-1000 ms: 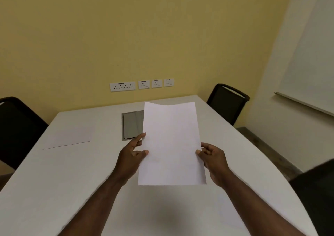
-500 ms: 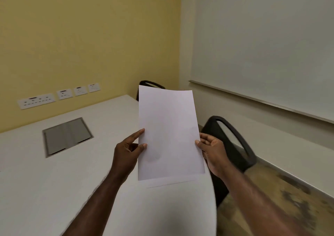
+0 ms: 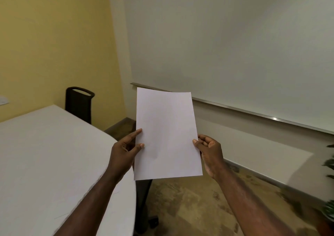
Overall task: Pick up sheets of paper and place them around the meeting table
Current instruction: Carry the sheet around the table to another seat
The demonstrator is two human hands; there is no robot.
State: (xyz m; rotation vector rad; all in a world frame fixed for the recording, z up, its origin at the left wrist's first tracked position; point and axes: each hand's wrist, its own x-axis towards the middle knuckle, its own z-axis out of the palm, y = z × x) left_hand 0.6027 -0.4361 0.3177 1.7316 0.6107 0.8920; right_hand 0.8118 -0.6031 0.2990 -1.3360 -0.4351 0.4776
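Sheet of paper (image 3: 167, 136) pinched at both side edges, left grip (image 3: 124, 152), right grip (image 3: 210, 154), held right of table (image 3: 45, 154) edge. Light pinch, might slip or bend.

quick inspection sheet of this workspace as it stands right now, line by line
surface: white meeting table with a rounded edge, at the left of the view; the part in view looks bare, though faint thin lines near the left forearm might be the edges of a sheet.
job's things: plain white sheet of paper, held upright in the air past the table's edge, blank on the side that shows.
clutter: nothing seen.
grippers: left hand pinches the sheet's left edge; right hand pinches its right edge.
cables: nothing seen.
surroundings: black chair at the table's far end, yellow wall, large whiteboard, brown mottled floor, green plant leaves at the right border.
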